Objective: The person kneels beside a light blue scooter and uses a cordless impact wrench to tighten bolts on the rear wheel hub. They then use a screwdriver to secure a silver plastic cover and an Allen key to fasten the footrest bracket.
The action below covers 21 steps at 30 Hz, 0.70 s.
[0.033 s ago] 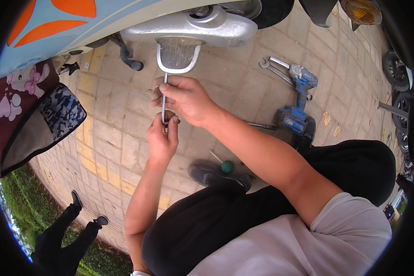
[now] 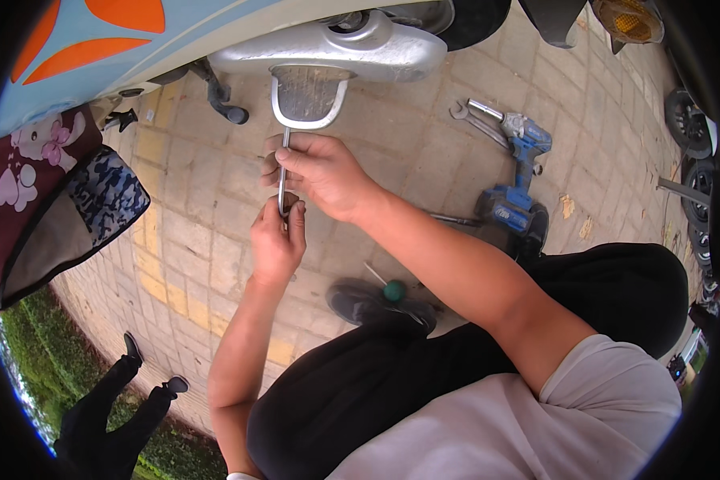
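Observation:
In front of me is the silver metal casing (image 2: 376, 52) of a vehicle, with a U-shaped silver loop (image 2: 332, 118) on its near side. A thin shiny metal rod (image 2: 282, 190) runs from the bottom of this loop toward me. My right hand (image 2: 324, 172) is closed around its upper part, thumb lying along it. Below, my left hand (image 2: 276, 246) pinches the rod's lower end between thumb and fingers. That end is partly hidden by the fingers, and where the upper tip meets the loop is hard to make out.
On the paving right lies a blue cordless power tool (image 2: 520, 172) beside a wrench (image 2: 480, 124). A green-handled tool (image 2: 394, 290) rests by my shoe (image 2: 356, 300). A patterned cloth cover (image 2: 64, 184) hangs at left; another person's legs (image 2: 108, 396) show lower left.
My left hand has shifted slightly left and up, and the rod's lower end leans a little left with it. My right hand stays nearly in place.

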Tool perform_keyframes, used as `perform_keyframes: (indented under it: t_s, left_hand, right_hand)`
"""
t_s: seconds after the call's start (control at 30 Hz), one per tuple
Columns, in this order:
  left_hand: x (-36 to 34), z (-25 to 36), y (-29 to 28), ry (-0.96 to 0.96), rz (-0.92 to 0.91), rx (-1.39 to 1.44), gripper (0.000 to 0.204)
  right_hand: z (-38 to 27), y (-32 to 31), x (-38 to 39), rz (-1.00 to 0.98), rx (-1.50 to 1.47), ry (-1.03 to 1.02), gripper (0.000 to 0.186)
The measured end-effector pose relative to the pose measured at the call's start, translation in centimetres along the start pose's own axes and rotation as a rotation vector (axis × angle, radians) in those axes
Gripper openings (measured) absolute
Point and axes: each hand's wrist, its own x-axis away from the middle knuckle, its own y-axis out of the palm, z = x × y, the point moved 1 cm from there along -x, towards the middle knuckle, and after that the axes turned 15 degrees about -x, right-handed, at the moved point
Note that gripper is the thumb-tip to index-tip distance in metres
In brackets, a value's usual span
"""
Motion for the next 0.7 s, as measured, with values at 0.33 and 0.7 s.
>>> perform_keyframes:
  t_s: [0.33, 0.7]
  left_hand:
    - [1.4, -0.1, -1.7, -0.266, -0.023, 0.252, 0.034]
    - [1.5, 3.9, -1.0, -0.897, -0.215, 2.212, 0.035]
  right_hand:
    - [-0.1, 0.7, -0.3, 0.015, 0.075, -0.032, 0.016]
    - [0.9, 1.4, 0.0, 0.084, -0.23, -0.032, 0.013]
